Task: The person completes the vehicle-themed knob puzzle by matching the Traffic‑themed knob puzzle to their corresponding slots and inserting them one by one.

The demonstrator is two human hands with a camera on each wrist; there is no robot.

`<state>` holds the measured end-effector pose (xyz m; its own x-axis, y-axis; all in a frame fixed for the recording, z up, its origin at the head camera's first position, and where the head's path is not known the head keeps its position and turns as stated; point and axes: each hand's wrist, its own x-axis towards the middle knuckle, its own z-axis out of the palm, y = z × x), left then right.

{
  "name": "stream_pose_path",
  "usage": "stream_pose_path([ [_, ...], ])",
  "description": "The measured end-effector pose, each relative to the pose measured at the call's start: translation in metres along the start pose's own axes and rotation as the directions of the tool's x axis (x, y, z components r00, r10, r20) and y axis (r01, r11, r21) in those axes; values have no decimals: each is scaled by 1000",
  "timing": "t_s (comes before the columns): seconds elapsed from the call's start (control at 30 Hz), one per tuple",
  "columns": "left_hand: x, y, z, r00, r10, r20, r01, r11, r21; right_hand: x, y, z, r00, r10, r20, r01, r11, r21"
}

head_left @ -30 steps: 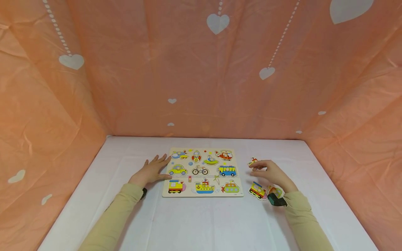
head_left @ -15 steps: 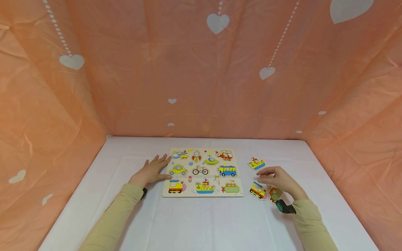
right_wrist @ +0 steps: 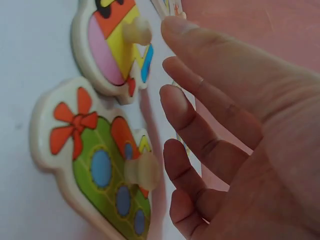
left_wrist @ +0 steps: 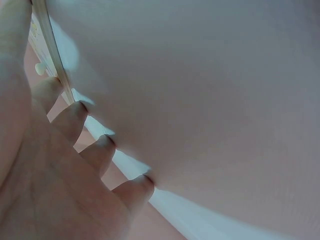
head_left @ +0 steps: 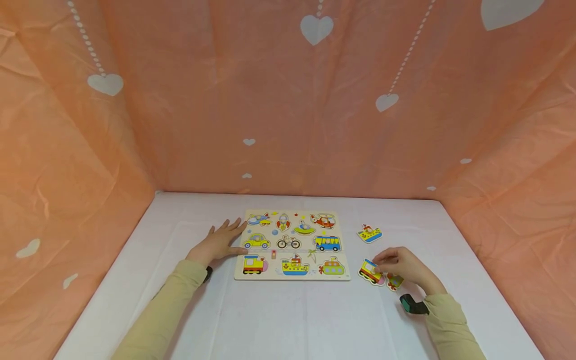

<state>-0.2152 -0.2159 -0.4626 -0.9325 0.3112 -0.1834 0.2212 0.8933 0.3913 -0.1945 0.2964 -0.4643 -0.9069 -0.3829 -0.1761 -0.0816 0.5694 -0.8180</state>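
Note:
A wooden puzzle board (head_left: 279, 266) with pictured vehicles lies mid-table. My left hand (head_left: 216, 245) rests at its left edge, fingers spread, thumb and a fingertip touching the rim; the left wrist view shows the board's edge (left_wrist: 52, 45) by the thumb. To the right of the board, my right hand (head_left: 407, 265) hovers over the train puzzle piece (head_left: 370, 274). In the right wrist view its fingers are loosely bent and apart from the train's pale knob (right_wrist: 137, 31). Beside it lies the submarine puzzle piece (head_left: 394, 282), partly hidden by the hand in the head view.
The boat puzzle piece (head_left: 370, 234) lies farther back, right of the board. A white cloth (head_left: 279, 320) covers the table. Peach curtains with white hearts (head_left: 317, 29) enclose the back and both sides. A small dark device (head_left: 413, 305) is strapped at the right wrist.
From beside the boat piece, my right hand has drawn back toward me and down to the train piece, uncovering the boat. The left hand has stayed at the board's edge.

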Motion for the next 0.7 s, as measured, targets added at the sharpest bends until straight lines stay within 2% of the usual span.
stream_pose_path([
  [0.23, 2, 0, -1, 1000, 15, -4, -15, 1000, 6, 2, 4, 1, 1000, -26, -2, 26, 999, -21],
  [0.47, 4, -2, 0, 1000, 0, 5, 0, 1000, 6, 2, 6, 3, 1000, -10, -17, 9, 997, -70],
  [0.7, 4, -1, 1, 1000, -14, 11, 13, 1000, 15, 0, 2, 7, 999, -26, -19, 24, 996, -88],
])
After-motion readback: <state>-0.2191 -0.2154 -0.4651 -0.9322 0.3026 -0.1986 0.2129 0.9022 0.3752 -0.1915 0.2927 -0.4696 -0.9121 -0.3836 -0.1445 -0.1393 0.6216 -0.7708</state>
